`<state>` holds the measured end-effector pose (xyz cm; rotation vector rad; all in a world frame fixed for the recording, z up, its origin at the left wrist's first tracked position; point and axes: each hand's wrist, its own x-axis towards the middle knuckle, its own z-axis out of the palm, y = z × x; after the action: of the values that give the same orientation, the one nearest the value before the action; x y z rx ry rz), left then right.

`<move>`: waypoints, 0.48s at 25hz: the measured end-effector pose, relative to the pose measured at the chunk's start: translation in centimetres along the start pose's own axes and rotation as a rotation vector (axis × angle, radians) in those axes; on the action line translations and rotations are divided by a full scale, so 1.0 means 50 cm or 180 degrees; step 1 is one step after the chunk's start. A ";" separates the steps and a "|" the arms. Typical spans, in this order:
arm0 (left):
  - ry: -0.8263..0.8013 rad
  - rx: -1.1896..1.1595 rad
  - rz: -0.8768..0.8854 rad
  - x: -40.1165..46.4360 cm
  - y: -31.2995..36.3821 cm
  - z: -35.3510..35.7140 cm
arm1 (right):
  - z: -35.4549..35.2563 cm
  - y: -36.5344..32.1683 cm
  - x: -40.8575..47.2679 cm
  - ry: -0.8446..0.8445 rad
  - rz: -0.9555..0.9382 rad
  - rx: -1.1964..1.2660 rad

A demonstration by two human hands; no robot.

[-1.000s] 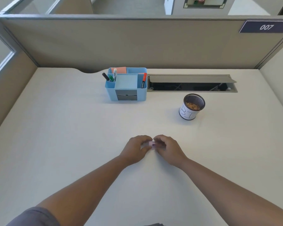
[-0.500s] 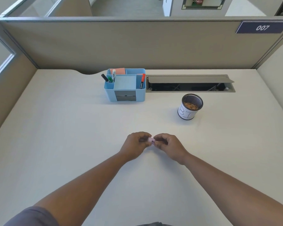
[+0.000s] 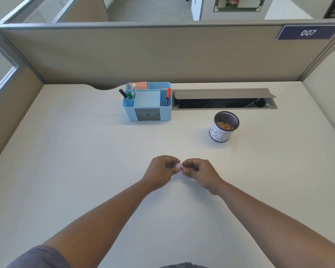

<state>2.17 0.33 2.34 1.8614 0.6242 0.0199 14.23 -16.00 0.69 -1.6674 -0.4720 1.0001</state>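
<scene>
A small pink object is held between both hands over the middle of the white desk. My left hand pinches its left end with curled fingers. My right hand pinches its right end. Most of the pink object is hidden by my fingers, so I cannot tell what it is.
A light blue desk organiser with markers and sticky notes stands at the back centre. A black mesh cup with a white label, holding brown bits, stands to the right. Behind it an open cable tray is set into the desk. Partition walls enclose three sides.
Both hands stay together on the pink object with only slight shifts of the fingers. The camera view has tilted a little.
</scene>
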 end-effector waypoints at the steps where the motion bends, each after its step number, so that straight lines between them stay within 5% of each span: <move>1: -0.0012 -0.0024 0.0000 0.001 0.002 0.000 | 0.000 -0.001 0.000 -0.0022 -0.0006 0.0001; 12: 0.0062 0.0131 -0.0022 0.005 0.012 0.001 | 0.004 -0.009 -0.013 -0.0038 -0.0069 -0.0003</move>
<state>2.65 0.22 2.80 1.9007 0.6489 0.0207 13.77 -16.19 1.31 -1.6546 -0.4976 0.9944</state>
